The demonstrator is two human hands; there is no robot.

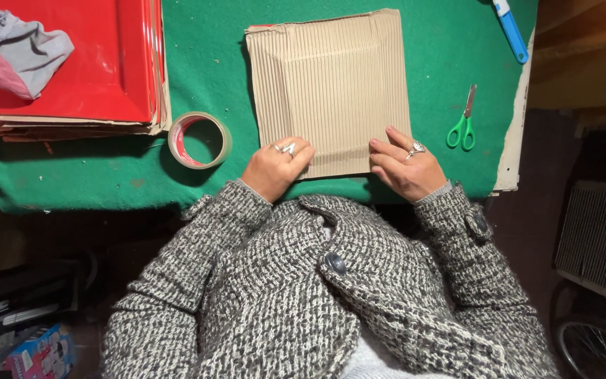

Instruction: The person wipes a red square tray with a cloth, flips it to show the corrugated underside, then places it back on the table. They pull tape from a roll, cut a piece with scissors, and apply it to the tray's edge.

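We start with the corrugated cardboard sheet [331,88], which lies flat on the green felt table cover [205,56], directly ahead of the body and roughly centred between the two arms. Its flutes run away from us, and its long axis runs the same way, from the near edge toward the far edge. A raised rectangular outline in the board suggests something flat is wrapped inside or lying beneath it, though we cannot tell what.

Both hands sit on the near edge of the sheet, so it stretches straight away from them. The left hand [275,168] rests at the near left corner with its fingers curled under into a loose fist, knuckles pressing down on the board rather than pinching it. The right hand [408,165] lies at the near right corner with fingers extended and slightly spread, flat on the surface. Neither hand is nearer than the other (both touch).

Just left of the left hand lies a roll of tape [200,140]. Green-handled scissors [463,121] lie near the right hand, and a blue and white utility knife [511,28], partly cut off by the frame's top, lies further away. A stack of red sheets [99,63] with a grey cloth [15,49] on top occupies the far left.
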